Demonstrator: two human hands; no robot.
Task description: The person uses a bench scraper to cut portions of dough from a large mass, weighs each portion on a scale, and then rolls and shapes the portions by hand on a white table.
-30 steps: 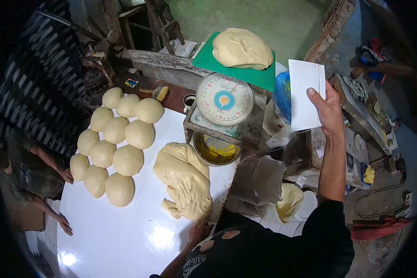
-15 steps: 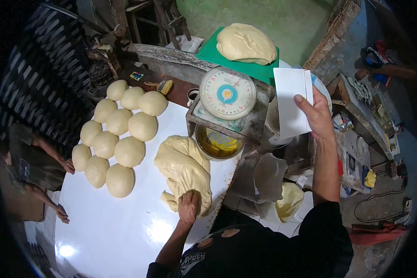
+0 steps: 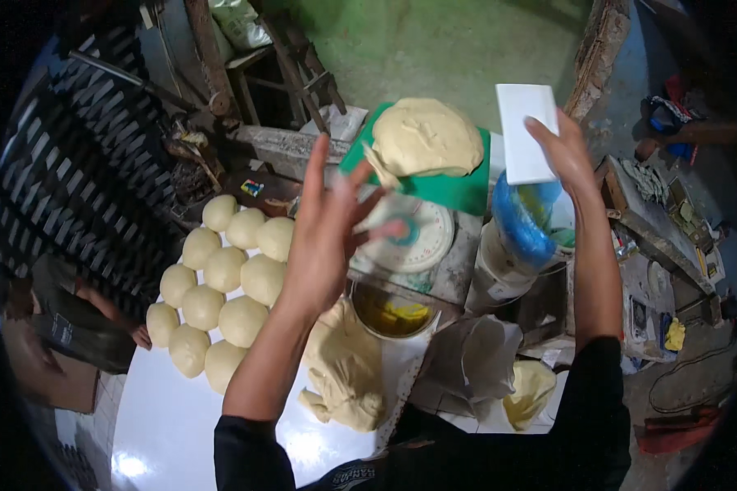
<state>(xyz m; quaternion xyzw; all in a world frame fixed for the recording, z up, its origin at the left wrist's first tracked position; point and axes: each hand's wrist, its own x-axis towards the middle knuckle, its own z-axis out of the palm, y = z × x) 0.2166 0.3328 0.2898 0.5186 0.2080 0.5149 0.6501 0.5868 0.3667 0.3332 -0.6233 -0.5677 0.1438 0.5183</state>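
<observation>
One large dough lump (image 3: 427,137) on the green tray (image 3: 460,193) of a scale (image 3: 431,245), upper centre.
Left hand (image 3: 319,245), spread and seemingly empty, centre; right hand (image 3: 567,154) grips a flat white scraper (image 3: 519,116), upper right. Both should probably stay off the tray for a true reading.

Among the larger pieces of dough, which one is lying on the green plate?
The large lump atop the scale; the round balls and the wrinkled mass lie on the white table instead.
</observation>
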